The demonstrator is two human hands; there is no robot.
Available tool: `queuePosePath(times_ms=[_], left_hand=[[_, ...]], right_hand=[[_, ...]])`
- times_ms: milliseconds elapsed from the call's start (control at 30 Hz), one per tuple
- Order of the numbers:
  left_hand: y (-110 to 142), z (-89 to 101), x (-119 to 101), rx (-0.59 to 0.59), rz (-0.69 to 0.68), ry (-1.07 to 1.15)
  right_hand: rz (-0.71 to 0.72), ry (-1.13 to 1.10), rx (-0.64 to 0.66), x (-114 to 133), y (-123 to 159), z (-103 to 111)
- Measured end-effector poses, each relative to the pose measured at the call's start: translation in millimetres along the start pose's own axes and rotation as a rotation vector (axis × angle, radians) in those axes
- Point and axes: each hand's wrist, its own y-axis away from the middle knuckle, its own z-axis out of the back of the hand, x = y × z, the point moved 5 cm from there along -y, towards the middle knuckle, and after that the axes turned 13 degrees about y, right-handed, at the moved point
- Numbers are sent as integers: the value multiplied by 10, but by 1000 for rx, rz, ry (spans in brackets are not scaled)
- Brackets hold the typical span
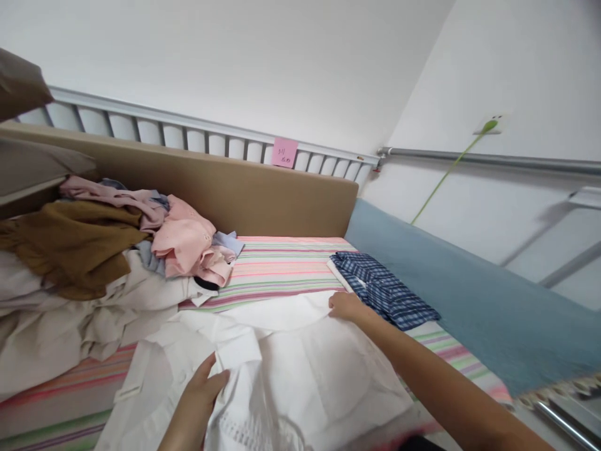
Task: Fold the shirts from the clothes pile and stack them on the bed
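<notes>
A white shirt (323,363) with buttons lies spread over the front of the bed, partly folded over itself. My right hand (346,307) pinches its far edge, the arm reaching in from the lower right. Near the middle front, my left hand (200,391) is closed on a folded part of the same shirt, beside an eyelet-patterned stretch of cloth; some of its fingers are hidden. Just beyond my right hand is a folded blue plaid garment (385,288), with a white folded edge showing at its left side.
Crumpled clothes pile up at left: a mustard-brown garment (84,244), a pink garment (185,235) and cream cloth (103,319). A striped sheet (277,266) covers the bed. Brown board (263,194) borders the back, blue padding (451,275) the right. A pink note (284,153) hangs on the rail.
</notes>
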Motion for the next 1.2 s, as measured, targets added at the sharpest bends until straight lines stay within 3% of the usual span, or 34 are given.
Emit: queuePosePath(times_ms=[133, 300, 367, 467, 633, 800, 967, 1200], left_hand=[[-122, 38, 127, 4, 2, -66], [-146, 81, 235, 43, -28, -175], [-133, 99, 131, 31, -88, -255], [-135, 177, -222, -100, -272, -385], [-254, 341, -619, -247, -294, -198], [-407, 398, -699, -298, -313, -67], [-717, 279, -793, -303, -295, 65], [-1046, 237, -926, -419, -275, -12]], right_hand=[[12, -100, -116, 197, -68, -21], [-52, -124, -157, 491, -240, -592], [-70, -90, -250, 522, -316, -796], [-84, -77, -318, 502, -404, -971], [-114, -88, -297, 473, -402, -966], [-121, -120, -279, 507, -384, -948], [-148, -193, -306, 522, -384, -932], [-161, -288, -306, 544, -317, -831]])
